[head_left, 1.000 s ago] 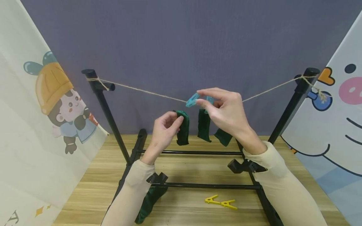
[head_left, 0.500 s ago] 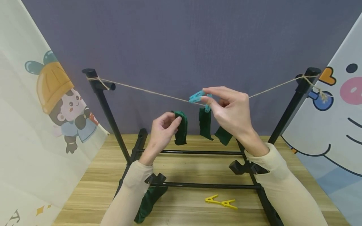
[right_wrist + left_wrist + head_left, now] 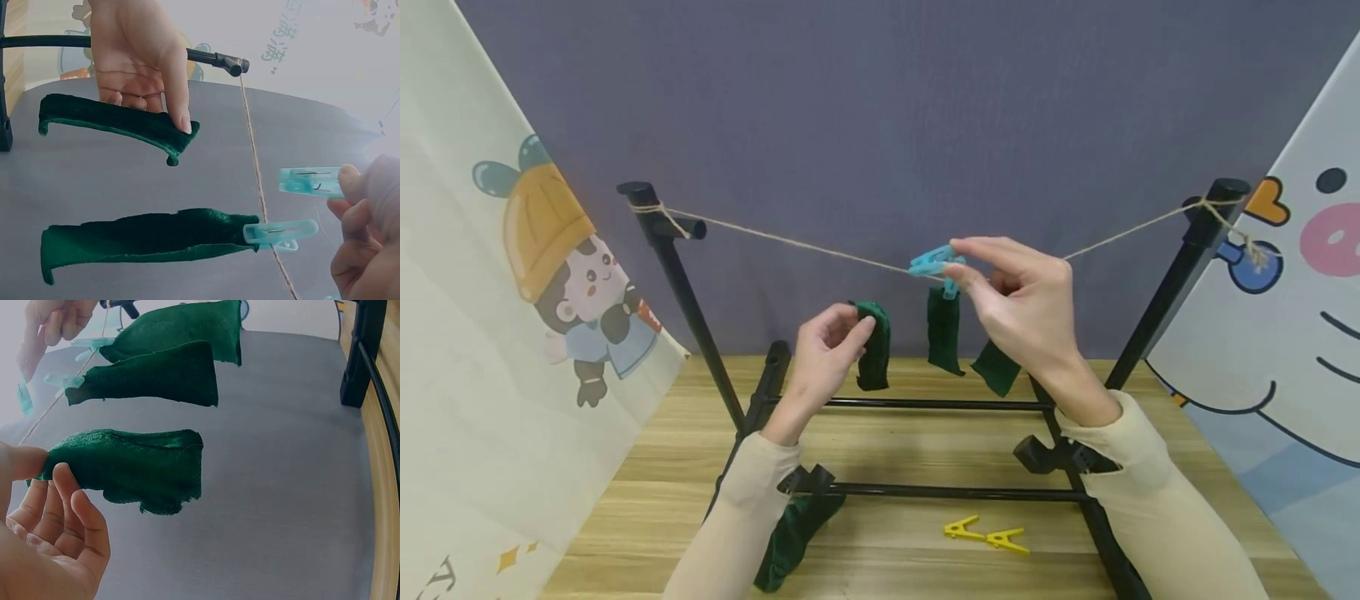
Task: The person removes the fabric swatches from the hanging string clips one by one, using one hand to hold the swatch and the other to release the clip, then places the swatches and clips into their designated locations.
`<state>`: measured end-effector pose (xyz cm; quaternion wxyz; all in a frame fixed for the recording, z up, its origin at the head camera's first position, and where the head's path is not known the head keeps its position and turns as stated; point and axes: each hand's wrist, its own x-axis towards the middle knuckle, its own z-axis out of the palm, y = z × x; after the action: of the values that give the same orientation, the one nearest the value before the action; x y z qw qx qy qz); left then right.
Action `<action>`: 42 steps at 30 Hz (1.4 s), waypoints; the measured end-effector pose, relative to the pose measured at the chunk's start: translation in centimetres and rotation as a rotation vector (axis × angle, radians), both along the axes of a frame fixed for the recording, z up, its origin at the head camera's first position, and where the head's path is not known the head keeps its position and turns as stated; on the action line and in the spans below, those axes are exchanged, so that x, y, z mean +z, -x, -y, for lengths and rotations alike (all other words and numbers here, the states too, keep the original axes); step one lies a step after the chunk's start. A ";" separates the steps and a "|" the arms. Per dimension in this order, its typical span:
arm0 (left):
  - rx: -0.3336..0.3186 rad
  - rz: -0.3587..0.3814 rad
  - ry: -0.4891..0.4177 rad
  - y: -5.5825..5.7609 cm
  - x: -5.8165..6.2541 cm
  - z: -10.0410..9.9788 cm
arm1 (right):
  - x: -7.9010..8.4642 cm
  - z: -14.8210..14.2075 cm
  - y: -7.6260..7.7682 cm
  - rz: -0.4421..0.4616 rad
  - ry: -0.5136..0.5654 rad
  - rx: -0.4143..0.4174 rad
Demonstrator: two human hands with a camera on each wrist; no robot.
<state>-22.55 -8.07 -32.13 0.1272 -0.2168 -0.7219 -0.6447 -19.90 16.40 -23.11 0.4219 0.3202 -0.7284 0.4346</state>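
Note:
My left hand [image 3: 823,346] pinches one end of a green velvet cloth [image 3: 873,346], which hangs down below the twine line [image 3: 790,242]. Thumb and fingers of my right hand [image 3: 1026,300] pinch a light blue clothespin [image 3: 309,181] beside the line. In the right wrist view this clothespin is apart from both the twine and the held cloth. A second green cloth [image 3: 943,332] hangs from the line, clipped by another blue clothespin [image 3: 275,232]. Partly behind my right hand hangs a third green cloth [image 3: 181,328], also on a clothespin.
The twine is tied between two black posts [image 3: 696,325] of a frame with crossbars [image 3: 940,495]. Yellow clothespins [image 3: 987,535] lie on the wooden tabletop [image 3: 895,567]. Another green cloth [image 3: 797,537] lies near my left forearm. A grey panel [image 3: 880,108] stands behind.
My right hand has moved right along the line with the blue clothespin. My left hand has shifted slightly left and down, still holding the green cloth.

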 end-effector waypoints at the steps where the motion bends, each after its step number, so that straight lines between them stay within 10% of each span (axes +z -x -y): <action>1: 0.000 0.000 0.001 0.0 -0.1 0.1 | -0.1 -0.1 0.0 -0.004 0.000 -0.001; 42: 0.027 0.075 0.051 -0.8 -2.7 1.7 | -5.6 -1.2 -1.1 0.137 0.017 0.047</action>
<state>-21.72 -9.80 -34.85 0.1030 -0.1858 -0.7453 -0.6320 -18.80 17.59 -28.72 0.3635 0.3031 -0.7441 0.4715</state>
